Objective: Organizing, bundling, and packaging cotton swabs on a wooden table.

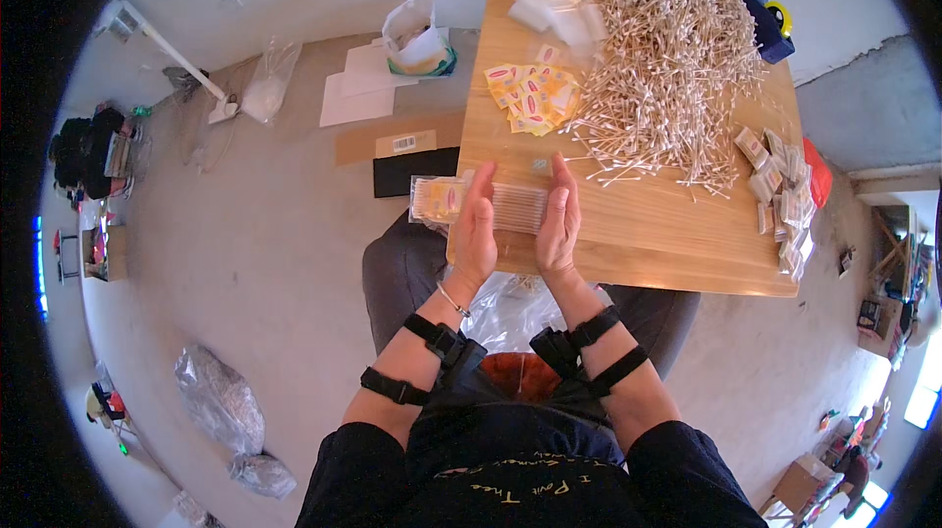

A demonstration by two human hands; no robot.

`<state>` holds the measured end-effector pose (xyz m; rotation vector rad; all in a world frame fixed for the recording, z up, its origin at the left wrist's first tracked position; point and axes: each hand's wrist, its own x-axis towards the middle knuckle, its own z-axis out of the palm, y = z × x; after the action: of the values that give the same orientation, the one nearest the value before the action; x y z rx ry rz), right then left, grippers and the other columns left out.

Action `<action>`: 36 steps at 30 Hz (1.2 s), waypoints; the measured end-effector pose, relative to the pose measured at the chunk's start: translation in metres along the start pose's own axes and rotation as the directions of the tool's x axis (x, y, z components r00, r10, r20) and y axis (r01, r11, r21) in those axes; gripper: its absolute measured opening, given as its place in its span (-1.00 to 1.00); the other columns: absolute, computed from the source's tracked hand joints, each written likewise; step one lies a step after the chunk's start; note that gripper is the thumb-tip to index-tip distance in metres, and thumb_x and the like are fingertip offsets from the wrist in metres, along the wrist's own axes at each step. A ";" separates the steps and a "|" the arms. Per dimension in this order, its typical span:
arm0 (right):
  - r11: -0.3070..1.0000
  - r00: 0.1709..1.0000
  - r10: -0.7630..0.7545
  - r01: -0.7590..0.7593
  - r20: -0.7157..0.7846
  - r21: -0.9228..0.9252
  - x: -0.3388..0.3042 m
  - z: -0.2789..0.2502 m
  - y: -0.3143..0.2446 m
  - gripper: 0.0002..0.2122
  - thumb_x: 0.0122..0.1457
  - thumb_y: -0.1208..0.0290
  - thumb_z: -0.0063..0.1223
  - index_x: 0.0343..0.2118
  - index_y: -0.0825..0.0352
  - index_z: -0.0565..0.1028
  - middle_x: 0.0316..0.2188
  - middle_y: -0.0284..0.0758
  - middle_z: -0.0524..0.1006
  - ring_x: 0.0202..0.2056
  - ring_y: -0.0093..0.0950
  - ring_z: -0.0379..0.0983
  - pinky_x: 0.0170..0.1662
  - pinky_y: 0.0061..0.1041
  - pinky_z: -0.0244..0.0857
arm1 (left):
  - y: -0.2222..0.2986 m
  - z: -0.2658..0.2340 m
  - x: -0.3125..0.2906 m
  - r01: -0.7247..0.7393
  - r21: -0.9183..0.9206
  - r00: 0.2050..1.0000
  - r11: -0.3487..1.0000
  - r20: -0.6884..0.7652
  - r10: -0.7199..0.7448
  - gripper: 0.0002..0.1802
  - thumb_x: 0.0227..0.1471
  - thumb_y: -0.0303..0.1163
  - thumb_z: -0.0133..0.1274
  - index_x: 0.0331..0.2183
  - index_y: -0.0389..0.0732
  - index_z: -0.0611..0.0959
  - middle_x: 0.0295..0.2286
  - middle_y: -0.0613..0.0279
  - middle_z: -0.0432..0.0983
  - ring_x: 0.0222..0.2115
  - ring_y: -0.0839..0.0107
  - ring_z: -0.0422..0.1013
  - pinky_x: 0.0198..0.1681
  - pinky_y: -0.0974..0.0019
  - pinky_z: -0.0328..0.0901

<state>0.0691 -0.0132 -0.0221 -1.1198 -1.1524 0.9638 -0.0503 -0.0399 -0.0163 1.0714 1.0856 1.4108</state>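
Note:
My left hand (478,234) and my right hand (560,224) stand upright at the table's near edge, palms facing each other and fingers stretched straight. Between them lies a flat row of cotton swabs (518,208), with a palm at each end. Whether the row is inside a clear bag, I cannot tell. Just left of my left hand, a clear pack of cotton swabs (432,199) with a yellow label juts past the table's left edge. Beyond my hands, loose yellow-and-white label cards (533,96) lie in a small heap. A large pile of loose cotton swabs (677,62) covers the far right.
Clear plastic bags (559,6) lie at the far left of the wooden table (677,248). Filled packs (775,184) are heaped along its right edge, near a red object (817,173). A dark blue tape dispenser (767,26) sits beyond. Cardboard (400,140) lies on the floor.

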 end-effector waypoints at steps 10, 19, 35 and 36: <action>0.984 0.987 -0.024 0.051 0.157 -0.169 0.001 -0.017 -0.017 -0.47 0.37 0.18 -0.30 0.22 0.54 0.15 0.29 0.03 0.09 0.34 -0.14 -0.10 0.35 -0.28 -0.20 | 0.002 0.001 0.001 -0.020 -0.046 1.000 0.999 0.009 0.020 -0.20 0.27 0.14 -0.36 0.24 -0.35 0.14 0.24 -0.01 0.05 0.28 0.27 -0.03 0.34 0.24 -0.19; 0.328 0.743 0.138 0.590 0.655 -0.738 -0.013 -0.035 -0.032 -0.18 0.20 -0.14 -0.19 0.25 0.58 0.05 0.33 0.04 -0.06 0.37 -0.12 -0.23 0.38 -0.20 -0.37 | 0.002 0.003 0.003 -0.026 -0.058 1.000 0.998 -0.019 0.025 -0.25 0.30 0.08 -0.37 0.23 -0.36 0.15 0.24 -0.01 0.04 0.28 0.27 -0.05 0.34 0.22 -0.17; 0.303 0.748 0.159 0.584 0.644 -0.753 -0.013 -0.032 -0.034 0.01 -0.01 -0.25 0.01 0.26 0.57 -0.02 0.32 0.06 -0.06 0.37 -0.13 -0.23 0.38 -0.19 -0.33 | 0.027 -0.016 -0.059 -0.390 0.860 0.920 0.328 0.352 0.171 -0.51 0.10 -0.23 0.04 0.04 -0.23 0.46 -0.36 0.08 0.33 -0.29 0.08 0.32 -0.20 0.07 0.23; 0.317 0.744 0.158 0.584 0.649 -0.747 -0.013 -0.033 -0.033 0.01 -0.01 -0.21 0.03 0.27 0.57 -0.05 0.32 0.06 -0.07 0.37 -0.13 -0.24 0.38 -0.18 -0.32 | 0.028 -0.015 -0.057 -0.380 0.871 0.925 0.311 0.351 0.144 -0.49 0.09 -0.20 0.05 0.04 -0.22 0.46 -0.37 0.10 0.33 -0.30 0.11 0.32 -0.21 0.07 0.23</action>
<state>0.0999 -0.0375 0.0065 -1.4681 -2.6146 0.3007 -0.0648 -0.1001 0.0047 2.2870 1.6656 0.7425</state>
